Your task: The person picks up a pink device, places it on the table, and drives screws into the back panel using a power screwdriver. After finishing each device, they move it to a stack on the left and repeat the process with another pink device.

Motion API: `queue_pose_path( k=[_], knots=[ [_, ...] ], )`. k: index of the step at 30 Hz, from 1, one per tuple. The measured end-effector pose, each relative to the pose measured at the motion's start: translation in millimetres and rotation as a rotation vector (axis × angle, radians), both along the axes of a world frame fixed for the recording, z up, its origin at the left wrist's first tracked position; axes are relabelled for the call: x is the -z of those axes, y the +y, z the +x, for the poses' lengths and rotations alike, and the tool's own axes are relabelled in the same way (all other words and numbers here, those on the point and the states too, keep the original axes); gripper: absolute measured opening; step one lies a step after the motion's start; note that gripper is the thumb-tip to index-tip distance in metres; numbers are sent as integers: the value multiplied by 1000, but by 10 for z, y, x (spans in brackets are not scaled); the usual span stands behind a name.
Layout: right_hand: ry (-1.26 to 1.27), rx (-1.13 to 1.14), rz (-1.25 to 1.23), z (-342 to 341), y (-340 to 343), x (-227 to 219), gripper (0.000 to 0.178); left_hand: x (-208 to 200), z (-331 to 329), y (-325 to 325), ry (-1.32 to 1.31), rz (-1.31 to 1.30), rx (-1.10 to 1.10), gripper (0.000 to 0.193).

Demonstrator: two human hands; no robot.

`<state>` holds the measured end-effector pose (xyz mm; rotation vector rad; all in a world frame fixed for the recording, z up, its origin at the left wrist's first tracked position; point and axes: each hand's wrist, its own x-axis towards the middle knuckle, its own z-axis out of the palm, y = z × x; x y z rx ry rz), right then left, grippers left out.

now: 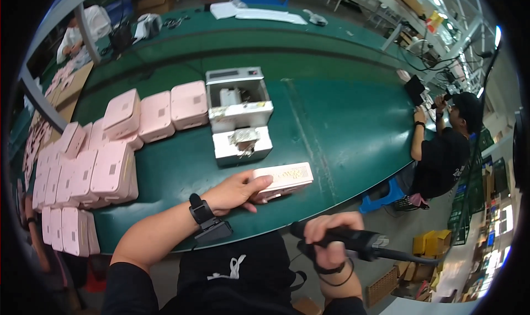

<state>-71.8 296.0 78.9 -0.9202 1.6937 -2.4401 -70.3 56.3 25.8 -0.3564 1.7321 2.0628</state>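
Observation:
My left hand (234,192) is closed round the near end of a pale pink box-shaped casing (284,174), thumb on top. The casing lies near the bench's front edge, its far end pointing right. In my right hand (334,229) is a black electric screwdriver (361,243), held roughly level past the bench edge, apart from the casing. A cable trails off it to the right. Just beyond the casing stands a white-and-grey screw feeder (240,102), with a white open-topped box (243,147) in front of it; small parts inside are too small to tell.
Many pink casings (113,171) are stacked along the left of the green bench (353,122). A co-worker (447,149) sits at its right edge, near a blue stool (383,196). White sheets (270,17) lie on the far bench. Yellow bins (432,242) stand at the lower right.

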Motion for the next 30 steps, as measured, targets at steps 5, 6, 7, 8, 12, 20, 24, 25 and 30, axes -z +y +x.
queue_pose_path(
  k=[5, 6, 7, 8, 12, 20, 24, 25, 30],
  knots=[
    [-61, -14, -69, 6, -50, 220, 48, 167, -581, 398, -178, 611, 35, 85],
    [-89, -24, -68, 0, -83, 218, 47, 235, -772, 489, -164, 670, -7, 88],
    [-119, -38, -66, -4, -127, 214, 46, 297, -935, 565, -149, 728, -55, 90],
    [-124, -58, -65, -25, -139, 206, 46, 253, -1015, 674, -146, 729, -76, 90],
    [-226, 5, -56, -179, -291, 206, 39, 21, -882, 693, 287, 120, -44, 74],
    [-313, 81, -253, -416, -56, 321, 39, -464, 809, -379, 959, -1215, -408, 44],
    [-297, 24, -173, -544, -158, 283, 39, -688, 1569, -928, 556, -1830, -550, 65],
    [-291, -5, -152, -554, -190, 282, 39, -705, 1674, -1005, 442, -1952, -555, 71],
    [-252, -74, -65, -480, -317, 193, 39, -591, 1980, -1309, 184, -2031, -406, 73]
  ],
)
